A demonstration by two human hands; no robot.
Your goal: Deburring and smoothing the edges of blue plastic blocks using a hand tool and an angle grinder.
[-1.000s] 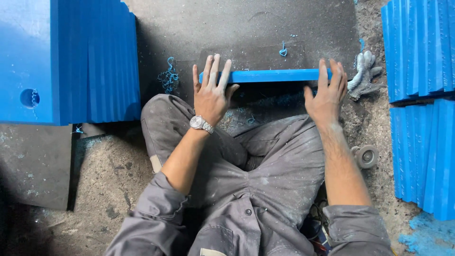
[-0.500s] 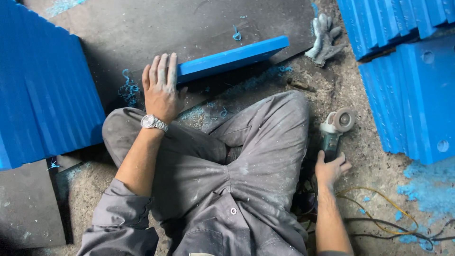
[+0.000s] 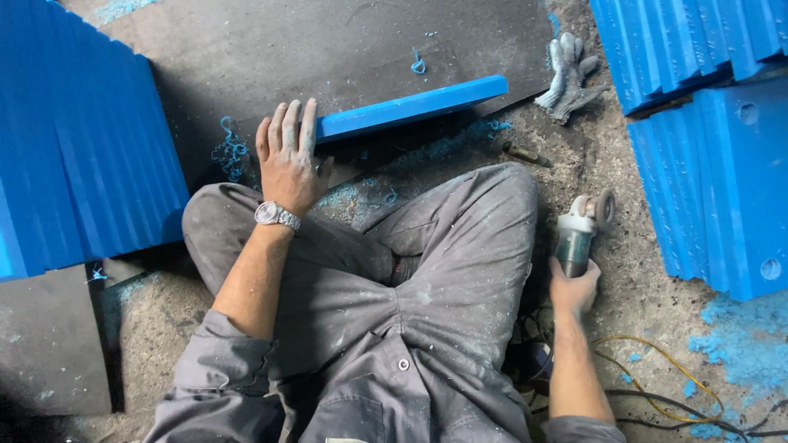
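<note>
I sit cross-legged on the floor. My left hand (image 3: 287, 156), with a wristwatch, lies flat with fingers spread on the near end of a blue plastic slab (image 3: 410, 107) standing on its edge on a dark mat (image 3: 345, 41). My right hand (image 3: 573, 287) grips the body of a grey angle grinder (image 3: 581, 230) resting on the ground beside my right knee, its disc pointing away from me.
Stacks of blue slabs stand at the left (image 3: 74, 156) and at the right (image 3: 714, 148). A grey work glove (image 3: 568, 72) lies beyond the slab. Blue shavings (image 3: 747, 336) and a yellow cable (image 3: 657, 377) lie at the lower right.
My right hand left the slab's far end, dropped to my right side and closed on the angle grinder. The left hand stays on the slab.
</note>
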